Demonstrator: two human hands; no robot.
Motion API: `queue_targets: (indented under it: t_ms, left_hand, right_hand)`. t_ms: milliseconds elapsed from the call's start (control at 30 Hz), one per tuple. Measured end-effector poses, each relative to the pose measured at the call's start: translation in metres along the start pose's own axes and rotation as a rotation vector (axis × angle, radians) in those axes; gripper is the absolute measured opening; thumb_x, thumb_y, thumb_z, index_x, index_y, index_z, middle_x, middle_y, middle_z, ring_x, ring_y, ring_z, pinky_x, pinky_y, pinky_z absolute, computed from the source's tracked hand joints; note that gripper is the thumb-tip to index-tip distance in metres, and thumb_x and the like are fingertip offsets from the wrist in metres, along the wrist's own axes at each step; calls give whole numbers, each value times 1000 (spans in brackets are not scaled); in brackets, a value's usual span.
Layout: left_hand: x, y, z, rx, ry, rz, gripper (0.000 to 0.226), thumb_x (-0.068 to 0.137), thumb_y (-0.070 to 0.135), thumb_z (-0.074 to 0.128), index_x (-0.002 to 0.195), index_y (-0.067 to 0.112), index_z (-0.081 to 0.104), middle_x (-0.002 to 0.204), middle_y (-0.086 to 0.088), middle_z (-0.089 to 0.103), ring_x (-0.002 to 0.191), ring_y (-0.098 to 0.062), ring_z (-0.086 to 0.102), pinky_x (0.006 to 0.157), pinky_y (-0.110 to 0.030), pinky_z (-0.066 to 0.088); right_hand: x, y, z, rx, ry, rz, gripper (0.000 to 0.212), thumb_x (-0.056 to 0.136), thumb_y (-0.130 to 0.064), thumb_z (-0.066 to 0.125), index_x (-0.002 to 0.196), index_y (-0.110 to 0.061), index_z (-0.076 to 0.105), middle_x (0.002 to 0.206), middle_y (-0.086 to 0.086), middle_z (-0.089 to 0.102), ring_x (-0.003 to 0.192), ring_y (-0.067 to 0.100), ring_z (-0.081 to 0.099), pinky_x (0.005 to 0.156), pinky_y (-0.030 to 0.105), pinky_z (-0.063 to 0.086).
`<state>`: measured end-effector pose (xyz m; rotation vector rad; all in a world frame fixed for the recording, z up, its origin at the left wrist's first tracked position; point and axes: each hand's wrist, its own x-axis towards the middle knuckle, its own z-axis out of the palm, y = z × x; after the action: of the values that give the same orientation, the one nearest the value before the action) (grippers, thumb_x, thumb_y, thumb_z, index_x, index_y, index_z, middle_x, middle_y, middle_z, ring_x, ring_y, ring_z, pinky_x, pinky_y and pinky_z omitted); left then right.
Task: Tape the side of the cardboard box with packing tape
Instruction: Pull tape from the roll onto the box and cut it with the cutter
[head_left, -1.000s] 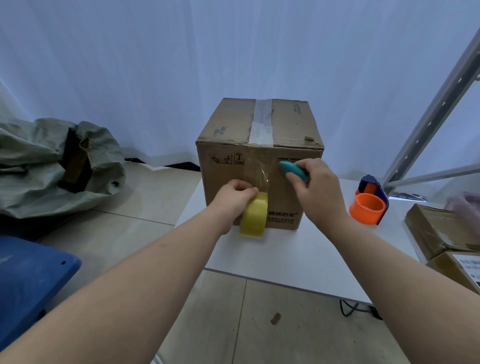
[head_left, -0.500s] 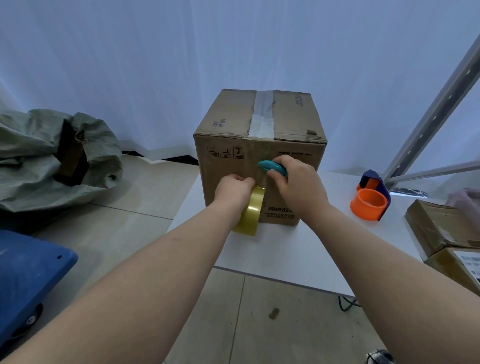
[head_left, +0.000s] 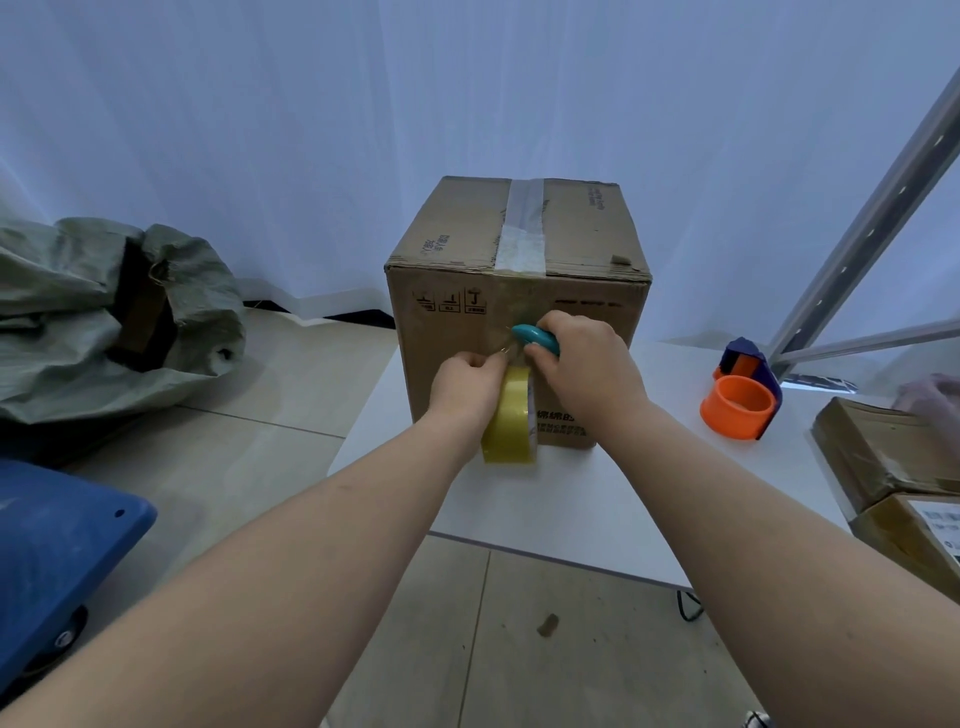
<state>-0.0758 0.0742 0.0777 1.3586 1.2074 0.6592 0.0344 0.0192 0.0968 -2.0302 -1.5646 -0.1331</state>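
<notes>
A brown cardboard box (head_left: 452, 332) stands on a white table (head_left: 613, 499), a strip of clear tape running over its top and down the front face. My left hand (head_left: 465, 384) grips a yellowish roll of packing tape (head_left: 506, 423) held on edge against the box's front. My right hand (head_left: 582, 366) holds a small teal cutter (head_left: 535, 335), its tip at the stretched tape just above the roll. The two hands nearly touch.
An orange and navy tape dispenser (head_left: 740, 397) sits on the table to the right. Brown parcels (head_left: 893, 457) lie at the right edge, another person's hand on them. A grey-green sack (head_left: 104, 317) and a blue cart (head_left: 57, 545) stand on the floor at left. A metal rack post (head_left: 872, 218) rises at right.
My right hand has carried the teal cutter left and down across the box front to the tape above the roll. The left hand has kept the roll against the box.
</notes>
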Motion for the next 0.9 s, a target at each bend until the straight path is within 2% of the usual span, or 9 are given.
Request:
queue_targets:
  t_ms: [67,167,267,367,500,600,733,800,900]
  left_hand:
    - [-3,2,-3,-46,-44,-32,26,92,40,52,107,18,49,92,-1,56,85,-19,55,81,-36,46]
    - [-5,3,-7,-64,-95,-64,34,92,32,52,121,15,49,102,-5,56,97,-24,55,87,-40,47]
    - [-7,2,-10,-33,-100,-41,33,91,28,55,122,18,49,101,-3,54,101,-25,53,89,-40,47]
    - [-7,2,-11,-30,-102,-47,34,90,29,57,121,20,48,115,-8,55,108,-29,54,96,-45,48]
    - [-5,2,-12,-32,-116,-33,36,91,30,56,124,20,47,108,-5,54,105,-27,54,94,-43,48]
    - [-5,2,-13,-38,-125,-33,28,92,29,54,118,22,49,99,-2,54,100,-24,54,89,-41,48]
    - [-6,4,-11,-65,-106,-73,19,91,30,53,109,25,46,103,-4,55,101,-25,54,93,-43,47]
    - [-6,6,-8,-51,-95,-82,21,91,30,54,109,25,46,110,-7,55,105,-28,54,94,-44,47]
    - [-5,7,-7,-29,-83,-79,21,92,29,53,111,22,46,105,-6,54,100,-27,52,89,-41,46]
  right_hand:
    - [-1,-1,1,-30,-9,-6,22,92,-25,56,108,-10,60,99,9,65,86,21,60,74,34,52]
    - [0,-4,0,-108,13,-63,23,91,-25,57,106,-8,61,103,8,60,80,18,55,71,33,54]
    - [4,-11,-5,-99,109,-104,25,91,-24,58,107,-5,62,105,9,56,79,19,56,70,31,54]
    - [7,-17,-6,-84,121,-125,23,90,-22,59,106,-5,61,103,10,58,83,21,59,70,27,50]
    - [5,-13,2,-103,-8,-87,21,90,-22,58,104,-6,60,102,9,58,78,18,53,69,30,51]
    - [5,-10,2,-90,-16,-56,23,91,-24,58,106,-7,61,103,8,58,78,16,50,70,32,51]
    - [4,-5,-2,-85,-84,-73,24,92,-26,54,110,-12,60,104,6,65,91,22,59,77,36,53]
    - [4,-3,-2,-103,-150,-97,26,94,-23,50,117,-14,57,109,7,67,100,23,57,82,37,51]
    - [3,-4,-1,-111,-196,-118,34,96,-13,46,129,-14,51,122,8,62,112,25,49,91,36,44]
